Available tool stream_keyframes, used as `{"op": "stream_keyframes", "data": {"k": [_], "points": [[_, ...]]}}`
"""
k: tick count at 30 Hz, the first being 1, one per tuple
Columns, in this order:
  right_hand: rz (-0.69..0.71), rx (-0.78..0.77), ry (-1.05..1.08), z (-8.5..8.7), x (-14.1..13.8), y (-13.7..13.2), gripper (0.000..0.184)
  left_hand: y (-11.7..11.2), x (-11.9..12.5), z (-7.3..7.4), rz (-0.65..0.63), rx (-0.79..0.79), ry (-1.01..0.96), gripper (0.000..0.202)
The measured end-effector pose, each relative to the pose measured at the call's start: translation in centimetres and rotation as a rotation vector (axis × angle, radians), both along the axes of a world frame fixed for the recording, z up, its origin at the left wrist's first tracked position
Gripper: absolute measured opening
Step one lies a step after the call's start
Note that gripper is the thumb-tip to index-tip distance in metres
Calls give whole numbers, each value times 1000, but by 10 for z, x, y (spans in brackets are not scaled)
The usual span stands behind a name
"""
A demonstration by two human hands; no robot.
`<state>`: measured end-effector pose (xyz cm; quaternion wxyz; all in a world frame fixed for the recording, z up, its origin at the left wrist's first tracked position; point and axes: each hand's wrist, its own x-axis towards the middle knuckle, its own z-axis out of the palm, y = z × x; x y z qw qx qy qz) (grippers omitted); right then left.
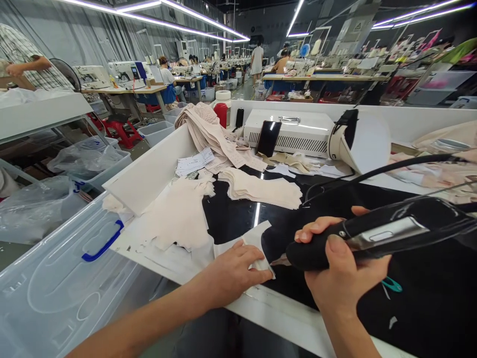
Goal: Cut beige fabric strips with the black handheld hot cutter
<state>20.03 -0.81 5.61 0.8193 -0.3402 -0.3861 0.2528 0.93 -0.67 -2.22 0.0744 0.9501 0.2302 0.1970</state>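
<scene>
My right hand (345, 268) is closed around a black corded hand tool (372, 236), whose metal tip points left at a small white fabric piece (257, 238). My left hand (234, 271) presses that piece onto the glossy black work surface (428, 298), fingers curled over its edge. A stack of cream fabric pieces (261, 188) lies behind, and a looser cream heap (179, 214) lies to the left.
A white machine box (294, 130) with a black phone (269, 138) leaning on it stands at the back. A clear plastic bin with a blue handle (100, 246) sits at my left. Other people work at sewing tables in the distance. Small teal scissors (391, 284) lie near my right wrist.
</scene>
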Motion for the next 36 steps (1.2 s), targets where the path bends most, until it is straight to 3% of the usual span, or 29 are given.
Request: {"op": "stream_keyframes", "data": {"k": [26,36], "points": [[-25,-18,-21,-6,-7,11,50,0,0,-3,25,66,-59,39],[25,-43,-71,-4,1,-11,48,-49,2,10,74,-49,56,54]]}}
